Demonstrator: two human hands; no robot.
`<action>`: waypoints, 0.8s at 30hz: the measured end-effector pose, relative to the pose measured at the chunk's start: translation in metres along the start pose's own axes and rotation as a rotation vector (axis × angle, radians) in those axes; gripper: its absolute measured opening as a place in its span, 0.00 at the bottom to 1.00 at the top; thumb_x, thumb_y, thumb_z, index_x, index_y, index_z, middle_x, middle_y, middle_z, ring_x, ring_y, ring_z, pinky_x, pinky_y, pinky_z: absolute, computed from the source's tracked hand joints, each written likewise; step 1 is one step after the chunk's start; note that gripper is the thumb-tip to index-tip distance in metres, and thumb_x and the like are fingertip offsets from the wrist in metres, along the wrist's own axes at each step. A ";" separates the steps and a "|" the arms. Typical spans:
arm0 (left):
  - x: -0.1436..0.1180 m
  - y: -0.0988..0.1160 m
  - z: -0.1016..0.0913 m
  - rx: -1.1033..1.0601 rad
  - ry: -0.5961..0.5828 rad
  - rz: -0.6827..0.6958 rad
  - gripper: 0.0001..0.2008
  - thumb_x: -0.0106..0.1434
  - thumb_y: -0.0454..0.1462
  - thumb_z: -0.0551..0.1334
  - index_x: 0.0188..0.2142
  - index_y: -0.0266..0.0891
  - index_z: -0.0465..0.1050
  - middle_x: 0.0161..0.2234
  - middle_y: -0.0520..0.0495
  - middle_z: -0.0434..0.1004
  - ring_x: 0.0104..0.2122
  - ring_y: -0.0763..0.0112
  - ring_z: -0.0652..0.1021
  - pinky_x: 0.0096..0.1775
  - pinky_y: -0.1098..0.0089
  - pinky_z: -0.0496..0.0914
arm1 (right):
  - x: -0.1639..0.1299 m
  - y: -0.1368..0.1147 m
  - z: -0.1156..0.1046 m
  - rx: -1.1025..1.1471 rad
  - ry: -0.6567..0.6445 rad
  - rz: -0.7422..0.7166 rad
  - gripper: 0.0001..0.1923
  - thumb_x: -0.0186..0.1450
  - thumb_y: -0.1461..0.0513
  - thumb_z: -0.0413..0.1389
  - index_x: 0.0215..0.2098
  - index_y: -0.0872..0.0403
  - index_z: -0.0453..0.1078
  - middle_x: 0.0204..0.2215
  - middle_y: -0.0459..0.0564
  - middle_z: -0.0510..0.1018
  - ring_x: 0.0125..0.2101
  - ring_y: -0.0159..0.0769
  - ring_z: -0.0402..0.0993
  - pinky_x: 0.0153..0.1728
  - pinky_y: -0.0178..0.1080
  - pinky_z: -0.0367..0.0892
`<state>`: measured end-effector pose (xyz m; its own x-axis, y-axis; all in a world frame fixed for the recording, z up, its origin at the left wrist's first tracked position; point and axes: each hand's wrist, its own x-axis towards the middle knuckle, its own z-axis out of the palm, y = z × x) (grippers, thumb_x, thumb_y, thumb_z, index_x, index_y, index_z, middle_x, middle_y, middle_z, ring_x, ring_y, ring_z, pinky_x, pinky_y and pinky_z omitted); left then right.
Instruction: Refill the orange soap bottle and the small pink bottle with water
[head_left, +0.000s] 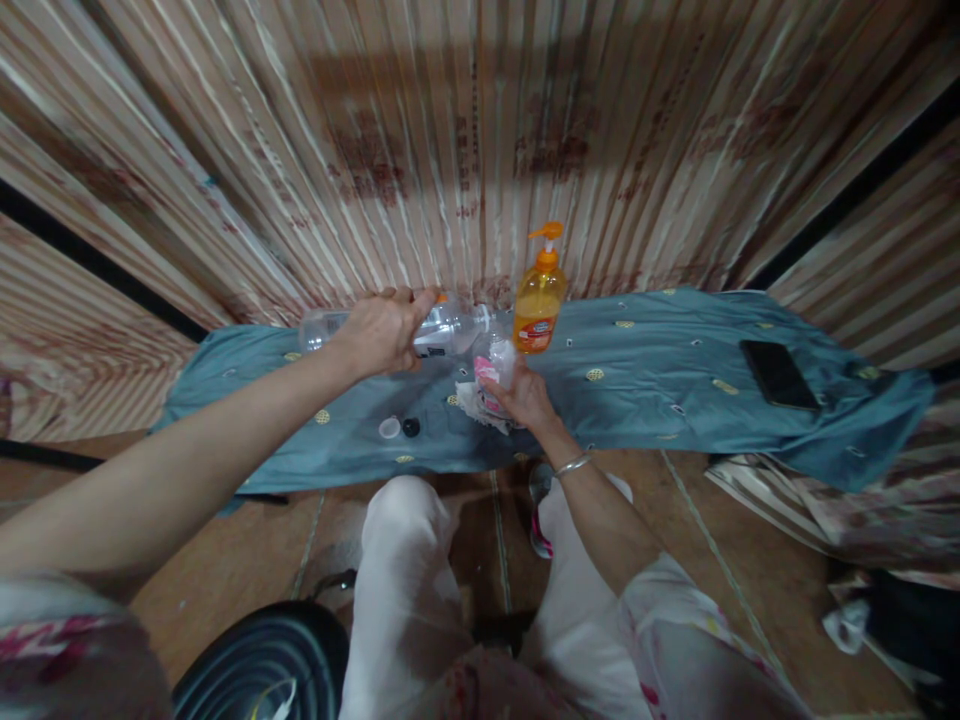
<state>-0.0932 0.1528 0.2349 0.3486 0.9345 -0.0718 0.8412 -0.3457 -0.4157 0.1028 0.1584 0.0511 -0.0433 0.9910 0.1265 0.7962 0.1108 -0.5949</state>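
Observation:
My left hand (386,330) is closed over the top of a large clear plastic bottle (450,332), which is tilted on its side with its open neck to the right. In my right hand (525,395) is a smaller clear bottle (501,352) with some pink on it, held close to the large bottle's mouth. Whether the two touch, I cannot tell. A crumpled whitish cloth (476,400) lies just under my right hand. Behind it stands an orange pump bottle (537,315). A white cap (389,428) and a black cap (410,427) rest near the front edge.
A blue-green patterned cloth (637,380) covers the long, narrow surface. Toward its right end lies a black phone (778,375). Striped curtains (480,150) hang close behind. On the floor at lower left is a round black ridged object (262,660).

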 end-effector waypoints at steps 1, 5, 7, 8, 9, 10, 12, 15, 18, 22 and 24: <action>0.000 0.000 0.000 0.000 0.001 -0.001 0.42 0.60 0.43 0.67 0.68 0.37 0.50 0.55 0.34 0.74 0.55 0.49 0.76 0.52 0.59 0.69 | 0.000 0.000 0.000 -0.007 0.003 0.001 0.32 0.68 0.49 0.60 0.59 0.64 0.62 0.47 0.68 0.82 0.49 0.52 0.81 0.48 0.43 0.72; 0.000 0.000 0.000 -0.004 0.003 -0.011 0.43 0.60 0.44 0.67 0.69 0.39 0.48 0.55 0.35 0.74 0.55 0.50 0.76 0.52 0.59 0.69 | 0.001 0.001 0.002 -0.044 0.010 -0.001 0.32 0.68 0.49 0.59 0.59 0.64 0.62 0.47 0.68 0.82 0.48 0.52 0.82 0.46 0.43 0.73; 0.000 0.000 0.001 -0.008 0.010 -0.010 0.43 0.60 0.44 0.67 0.69 0.39 0.48 0.55 0.35 0.74 0.55 0.50 0.76 0.52 0.59 0.69 | 0.001 0.002 0.004 -0.055 0.020 -0.002 0.33 0.68 0.48 0.59 0.60 0.64 0.62 0.46 0.68 0.83 0.48 0.52 0.82 0.46 0.42 0.73; 0.000 0.000 0.001 -0.009 0.011 -0.008 0.43 0.60 0.44 0.67 0.69 0.39 0.48 0.55 0.35 0.74 0.55 0.50 0.76 0.52 0.59 0.69 | 0.001 0.003 0.005 -0.059 0.026 -0.004 0.34 0.68 0.47 0.59 0.60 0.64 0.62 0.46 0.68 0.83 0.48 0.52 0.82 0.45 0.42 0.73; 0.000 0.000 0.002 -0.009 0.013 -0.007 0.43 0.60 0.44 0.67 0.69 0.39 0.48 0.55 0.35 0.74 0.55 0.50 0.76 0.52 0.59 0.69 | 0.002 0.004 0.006 -0.061 0.030 -0.008 0.34 0.68 0.47 0.59 0.60 0.64 0.62 0.46 0.68 0.83 0.48 0.52 0.82 0.45 0.42 0.73; 0.000 -0.001 0.002 -0.009 0.014 -0.007 0.43 0.60 0.43 0.67 0.69 0.39 0.49 0.55 0.35 0.74 0.55 0.50 0.76 0.52 0.59 0.70 | 0.002 0.004 0.006 -0.061 0.034 -0.016 0.35 0.68 0.47 0.59 0.61 0.64 0.61 0.47 0.68 0.83 0.48 0.52 0.82 0.46 0.42 0.73; 0.000 -0.001 0.002 -0.012 0.012 -0.006 0.43 0.60 0.43 0.68 0.69 0.39 0.49 0.55 0.35 0.74 0.55 0.50 0.76 0.52 0.59 0.70 | 0.002 0.005 0.006 -0.055 0.038 -0.032 0.35 0.68 0.47 0.59 0.61 0.64 0.61 0.49 0.68 0.82 0.49 0.51 0.81 0.47 0.42 0.72; 0.000 -0.001 0.001 -0.017 0.014 -0.005 0.42 0.60 0.42 0.67 0.68 0.38 0.51 0.56 0.34 0.74 0.55 0.49 0.76 0.52 0.59 0.70 | 0.002 0.005 0.005 -0.029 0.025 -0.031 0.33 0.68 0.48 0.59 0.60 0.63 0.63 0.51 0.67 0.81 0.50 0.51 0.81 0.48 0.42 0.71; 0.000 0.000 0.001 -0.023 0.004 -0.007 0.42 0.60 0.42 0.68 0.68 0.38 0.51 0.56 0.34 0.73 0.56 0.49 0.75 0.52 0.59 0.69 | 0.002 0.004 0.004 -0.006 0.020 -0.020 0.33 0.68 0.49 0.60 0.60 0.64 0.63 0.51 0.69 0.81 0.50 0.51 0.80 0.49 0.42 0.71; 0.000 0.000 0.000 -0.028 -0.001 -0.007 0.43 0.60 0.42 0.68 0.69 0.38 0.49 0.56 0.34 0.73 0.56 0.49 0.75 0.52 0.59 0.69 | 0.001 0.003 0.004 0.016 0.016 -0.013 0.33 0.68 0.50 0.60 0.61 0.65 0.62 0.52 0.69 0.80 0.52 0.52 0.79 0.51 0.43 0.71; 0.000 0.000 -0.001 -0.021 0.004 -0.002 0.43 0.60 0.42 0.68 0.68 0.37 0.50 0.56 0.33 0.73 0.56 0.48 0.75 0.52 0.59 0.69 | 0.001 0.003 0.003 0.027 0.012 -0.012 0.33 0.68 0.49 0.60 0.60 0.64 0.62 0.52 0.68 0.80 0.52 0.51 0.79 0.51 0.43 0.71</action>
<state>-0.0927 0.1526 0.2353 0.3483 0.9350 -0.0675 0.8506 -0.3455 -0.3964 0.1032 0.1603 0.0466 -0.0456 0.9887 0.1430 0.7791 0.1248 -0.6143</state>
